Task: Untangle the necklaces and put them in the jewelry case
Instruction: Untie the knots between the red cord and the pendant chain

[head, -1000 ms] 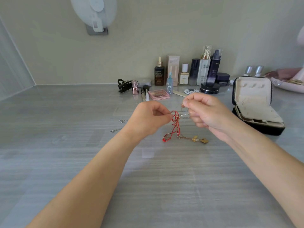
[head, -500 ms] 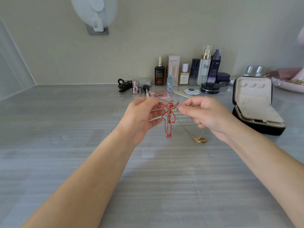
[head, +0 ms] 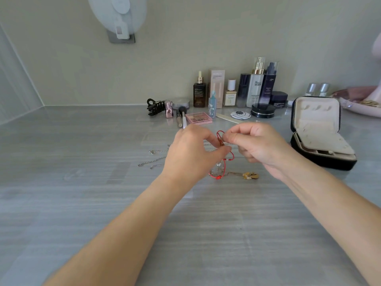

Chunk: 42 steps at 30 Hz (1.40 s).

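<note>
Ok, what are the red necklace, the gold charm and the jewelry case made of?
Red necklace: thin matte cord, probably thread, since it loops softly. Gold charm: shiny, likely metal, on a fine chain. Jewelry case: dark outer shell, perhaps faux leather; pale, soft-looking lining.

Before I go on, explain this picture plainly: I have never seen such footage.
No machine here: a person wears a camera on the head, looking down at their own bare arms. The left hand and right hand each pinch a tangled red cord necklace over a grey table. A gold pendant lies on the table below them; silver chains lie left of the hands. An open jewelry case stands at the right, cosmetics bottles along the wall.
</note>
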Tool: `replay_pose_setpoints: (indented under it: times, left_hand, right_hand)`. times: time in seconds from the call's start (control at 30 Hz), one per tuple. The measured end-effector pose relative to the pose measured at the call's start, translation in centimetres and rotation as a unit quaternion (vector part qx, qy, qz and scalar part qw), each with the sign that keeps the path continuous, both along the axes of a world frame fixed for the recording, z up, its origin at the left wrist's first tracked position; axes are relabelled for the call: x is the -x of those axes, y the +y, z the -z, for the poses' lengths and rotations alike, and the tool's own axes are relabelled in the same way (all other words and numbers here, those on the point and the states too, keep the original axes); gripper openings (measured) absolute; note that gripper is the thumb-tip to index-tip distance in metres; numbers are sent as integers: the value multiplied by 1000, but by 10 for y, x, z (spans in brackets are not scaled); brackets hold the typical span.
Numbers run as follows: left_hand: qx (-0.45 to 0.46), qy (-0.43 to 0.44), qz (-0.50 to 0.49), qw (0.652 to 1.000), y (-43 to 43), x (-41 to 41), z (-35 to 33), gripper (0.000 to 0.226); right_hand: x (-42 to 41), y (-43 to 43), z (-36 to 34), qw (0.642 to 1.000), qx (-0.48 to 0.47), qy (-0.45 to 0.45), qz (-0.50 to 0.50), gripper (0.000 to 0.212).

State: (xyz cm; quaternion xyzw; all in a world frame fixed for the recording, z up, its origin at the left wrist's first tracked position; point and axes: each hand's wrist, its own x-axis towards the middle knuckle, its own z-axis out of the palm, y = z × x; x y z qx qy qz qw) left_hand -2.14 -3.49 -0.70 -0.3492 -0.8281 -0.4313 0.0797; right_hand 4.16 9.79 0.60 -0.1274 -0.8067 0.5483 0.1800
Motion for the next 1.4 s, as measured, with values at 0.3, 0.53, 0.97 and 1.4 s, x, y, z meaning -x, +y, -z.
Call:
replay_pose_setpoints:
  times: [0.3,0.53,0.97,1.4]
  left_hand:
    - [-5,-12,-18,1000,-2,7,-2,5]
    - [5,7,-7,1000,-1,6,1,6]
    - [-29,-57,33,997,-4,14,-2,23]
    - [-59,-110,49,991,-3,18,-2,20]
  right_hand:
    - [2,-2,2,1000,-18,-3,-8,22]
    - [4,-2,4,995,-95,12,9,13]
    - [5,-1,6,995,-100,7,-10,20]
    - [3,-4,12,962,-263,70,-10,18]
